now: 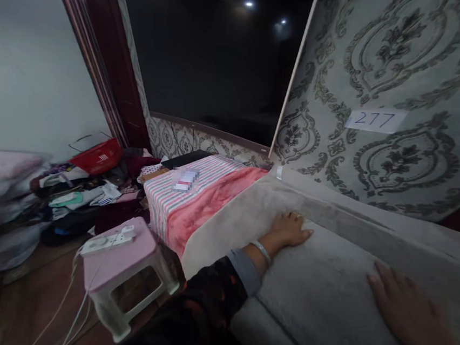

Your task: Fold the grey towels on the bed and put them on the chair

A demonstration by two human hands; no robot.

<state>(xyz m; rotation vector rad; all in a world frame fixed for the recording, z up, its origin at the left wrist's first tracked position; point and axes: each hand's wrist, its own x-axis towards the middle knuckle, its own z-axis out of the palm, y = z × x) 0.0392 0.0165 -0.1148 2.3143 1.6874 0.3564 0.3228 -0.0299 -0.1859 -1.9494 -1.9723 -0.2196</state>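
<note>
left hand (pixel 287 229) on the grey upholstery (pixel 316 294), right hand (pixel 413 315) flat over it — each grip spread, empty.

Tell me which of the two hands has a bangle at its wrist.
The left hand, nearer the television: a silver bangle circles its wrist beside the grey cuff. No bangle shows on the right hand.

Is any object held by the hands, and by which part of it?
Nothing is held: the left hand rests open on the grey sofa, and the right hand is spread over it.
</note>
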